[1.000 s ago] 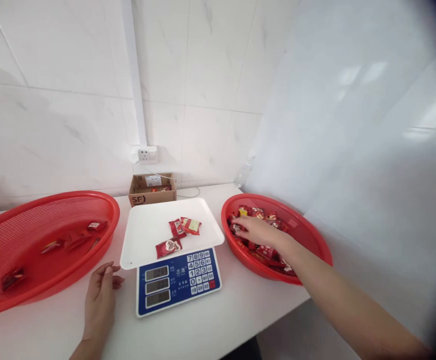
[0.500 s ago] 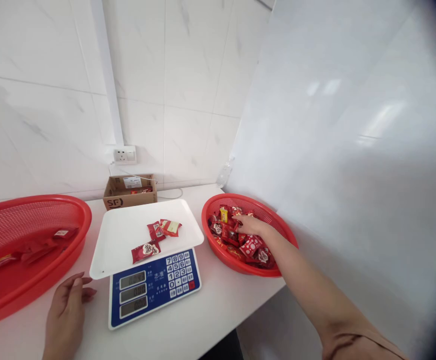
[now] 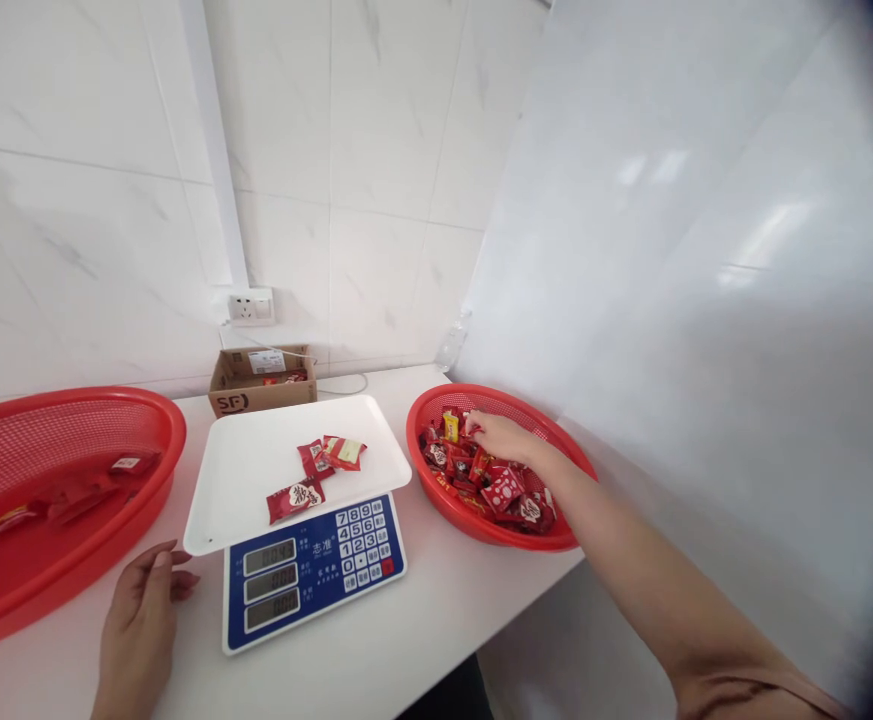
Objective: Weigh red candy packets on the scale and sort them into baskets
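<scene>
My right hand [image 3: 502, 436] reaches into the red basket [image 3: 415, 478] on the right, its fingertips pinched on a red-wrapped candy at the far side of the pile. Several wrapped candies [image 3: 503, 488] lie around it, mostly red, one yellow. In front of me stands a digital scale [image 3: 316, 572] with a white tray [image 3: 233, 470]. Three candy packets [image 3: 297, 498] rest on that tray, two of them overlapping. My left hand [image 3: 143, 620] holds nothing and is at the tray's near left corner, fingers loosely bent and apart.
A larger red basket [image 3: 170, 470] with several red packets [image 3: 80, 497] occupies the left side. Behind the scale sits a cardboard box [image 3: 263, 398] with a few candies inside, below a wall socket [image 3: 251, 307]. A white panel [image 3: 676, 330] borders the right.
My right hand has drawn its fingers together and lifted slightly within the candy pile. The left hand and the packets on the tray stay much as they were; the view has shifted slightly.
</scene>
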The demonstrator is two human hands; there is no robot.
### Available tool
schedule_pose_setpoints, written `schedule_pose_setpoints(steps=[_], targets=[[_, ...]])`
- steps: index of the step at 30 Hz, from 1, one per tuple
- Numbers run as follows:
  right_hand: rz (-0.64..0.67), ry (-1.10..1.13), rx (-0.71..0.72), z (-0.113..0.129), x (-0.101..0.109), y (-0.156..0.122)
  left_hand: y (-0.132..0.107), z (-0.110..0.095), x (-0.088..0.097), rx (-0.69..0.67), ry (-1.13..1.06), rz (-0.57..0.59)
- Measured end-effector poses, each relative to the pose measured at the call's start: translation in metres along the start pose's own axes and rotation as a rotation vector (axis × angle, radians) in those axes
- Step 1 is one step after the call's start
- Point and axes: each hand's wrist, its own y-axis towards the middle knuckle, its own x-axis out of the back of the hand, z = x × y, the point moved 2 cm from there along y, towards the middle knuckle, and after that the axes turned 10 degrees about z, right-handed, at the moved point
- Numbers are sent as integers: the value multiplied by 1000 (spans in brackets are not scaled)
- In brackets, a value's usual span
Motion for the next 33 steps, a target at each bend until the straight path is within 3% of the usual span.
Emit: schedule_pose_setpoints(steps=[5, 11, 14, 17, 23, 26, 29, 33], targets=[[112, -95, 20, 22, -19, 0, -2, -5, -1, 15, 10, -17], [155, -131, 10, 20, -25, 3, -3, -5, -1, 33, -7, -13], [85, -117, 1, 16, -20, 2, -2, -3, -1, 21, -49, -13], [-77, -92, -23, 19, -9, 0, -1, -3, -2, 0, -76, -2], [-393, 4, 65, 51, 11, -4, -4, -6, -2, 3, -82, -4], [-319, -30, 112, 63, 8, -2, -4, -6, -2, 11, -89, -5], [-229, -53, 70, 62, 3, -2, -4, -5, -2, 12, -80, 1], [-251, -10, 62, 68, 5, -12, -2, -3, -3, 15, -74, 19]])
